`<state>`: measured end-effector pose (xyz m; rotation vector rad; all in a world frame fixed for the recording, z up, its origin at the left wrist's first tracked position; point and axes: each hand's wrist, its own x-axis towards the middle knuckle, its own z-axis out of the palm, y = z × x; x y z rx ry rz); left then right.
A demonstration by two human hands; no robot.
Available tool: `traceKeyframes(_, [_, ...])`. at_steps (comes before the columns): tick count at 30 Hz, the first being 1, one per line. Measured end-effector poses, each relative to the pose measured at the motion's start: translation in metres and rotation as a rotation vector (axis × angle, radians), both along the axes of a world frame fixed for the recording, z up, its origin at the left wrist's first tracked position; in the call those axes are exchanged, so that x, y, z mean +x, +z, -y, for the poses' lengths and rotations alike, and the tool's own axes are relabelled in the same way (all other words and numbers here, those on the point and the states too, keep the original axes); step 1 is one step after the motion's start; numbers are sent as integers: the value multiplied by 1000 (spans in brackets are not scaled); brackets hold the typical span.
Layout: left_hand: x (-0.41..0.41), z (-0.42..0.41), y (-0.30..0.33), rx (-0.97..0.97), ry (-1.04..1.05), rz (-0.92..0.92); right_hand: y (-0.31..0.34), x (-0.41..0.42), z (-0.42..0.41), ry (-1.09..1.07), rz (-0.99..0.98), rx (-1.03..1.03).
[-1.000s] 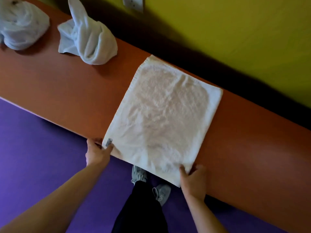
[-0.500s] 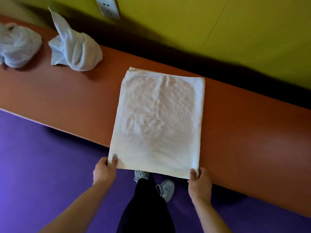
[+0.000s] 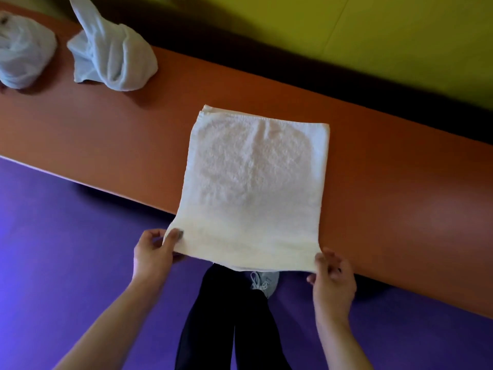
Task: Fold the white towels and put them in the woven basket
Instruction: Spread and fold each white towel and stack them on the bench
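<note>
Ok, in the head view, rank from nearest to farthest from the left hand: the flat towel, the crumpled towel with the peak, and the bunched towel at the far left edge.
From the left hand:
1. Flat towel, pinched at its near left corner by that hand.
2. Peaked crumpled towel, up the orange table, toward the wall.
3. Bunched towel, at the picture's left edge.

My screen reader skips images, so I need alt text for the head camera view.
Two hands pinch the near corners of a white towel spread flat on an orange table, left hand and right hand at its overhanging edge. Two crumpled towels lie at the table's far left, by a yellow wall.
</note>
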<state>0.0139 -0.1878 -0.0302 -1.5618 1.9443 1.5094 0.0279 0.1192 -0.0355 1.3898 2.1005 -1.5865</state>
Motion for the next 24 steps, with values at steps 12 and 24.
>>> traceKeyframes(12, [-186,-13,27,288,345,-270,12,-189,-7,-275,-153,-519])
traceKeyframes(24, [-236,-27,-26,-73,-375,-221,-42,-250,-12,43,-103,-99])
